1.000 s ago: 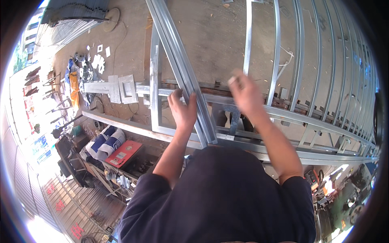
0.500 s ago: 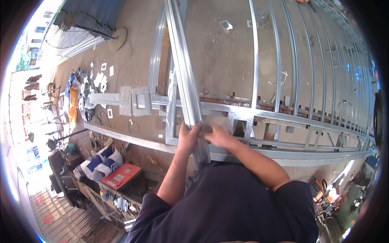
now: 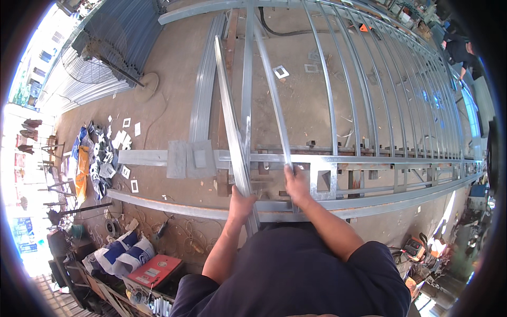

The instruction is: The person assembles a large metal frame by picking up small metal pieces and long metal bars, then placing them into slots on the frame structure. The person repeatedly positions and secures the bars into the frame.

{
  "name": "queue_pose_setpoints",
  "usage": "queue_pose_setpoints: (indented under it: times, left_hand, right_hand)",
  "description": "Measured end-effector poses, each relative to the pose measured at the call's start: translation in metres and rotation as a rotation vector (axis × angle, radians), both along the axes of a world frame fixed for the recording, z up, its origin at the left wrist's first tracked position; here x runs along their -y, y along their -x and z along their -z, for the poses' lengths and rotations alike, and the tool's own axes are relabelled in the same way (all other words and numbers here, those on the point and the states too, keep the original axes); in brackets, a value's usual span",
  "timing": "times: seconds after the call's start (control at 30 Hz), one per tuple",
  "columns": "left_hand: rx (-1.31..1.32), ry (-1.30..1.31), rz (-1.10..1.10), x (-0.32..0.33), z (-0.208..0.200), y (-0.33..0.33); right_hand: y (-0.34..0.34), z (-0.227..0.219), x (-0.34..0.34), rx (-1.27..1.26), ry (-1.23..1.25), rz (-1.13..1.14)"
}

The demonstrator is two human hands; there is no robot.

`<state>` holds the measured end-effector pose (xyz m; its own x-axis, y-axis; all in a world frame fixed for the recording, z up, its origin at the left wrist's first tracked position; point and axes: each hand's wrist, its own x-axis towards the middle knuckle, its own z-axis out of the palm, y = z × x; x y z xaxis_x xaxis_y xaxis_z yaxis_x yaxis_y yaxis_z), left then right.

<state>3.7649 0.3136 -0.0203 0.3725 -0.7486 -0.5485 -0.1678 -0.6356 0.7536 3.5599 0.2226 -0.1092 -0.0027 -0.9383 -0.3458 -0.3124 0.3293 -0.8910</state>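
My left hand (image 3: 242, 202) grips a long grey metal bar (image 3: 231, 127) near its lower end; the bar runs away from me, tilted up off the floor. My right hand (image 3: 297, 185) holds a second, thinner metal bar (image 3: 271, 87) at its near end, where it meets the crossbar of a large metal gate frame (image 3: 369, 158) lying flat on the concrete floor. The frame has several curved vertical bars spreading to the right.
Loose metal lengths (image 3: 203, 95) lie to the left of the frame. Small square plates (image 3: 119, 142) and scraps sit at left, a round fan guard (image 3: 92, 53) at upper left, bags and a red box (image 3: 153, 270) lower left. Another person (image 3: 458, 48) is at upper right.
My right hand came down from the air and took hold of the thinner bar. My left hand kept its grip on the long bar, which now points farther away.
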Motion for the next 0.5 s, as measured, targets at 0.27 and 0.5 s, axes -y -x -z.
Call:
queue_pose_setpoints:
  times: [0.27, 0.5]
  left_hand:
    - [0.124, -0.09, 0.078, -0.001, 0.009, -0.002]
    - [0.216, -0.134, 0.098, 0.001, 0.002, -0.002]
  right_hand:
    - [0.004, -0.101, 0.157, 0.235, -0.154, 0.195]
    - [-0.008, -0.061, 0.199, 0.275, -0.261, 0.29]
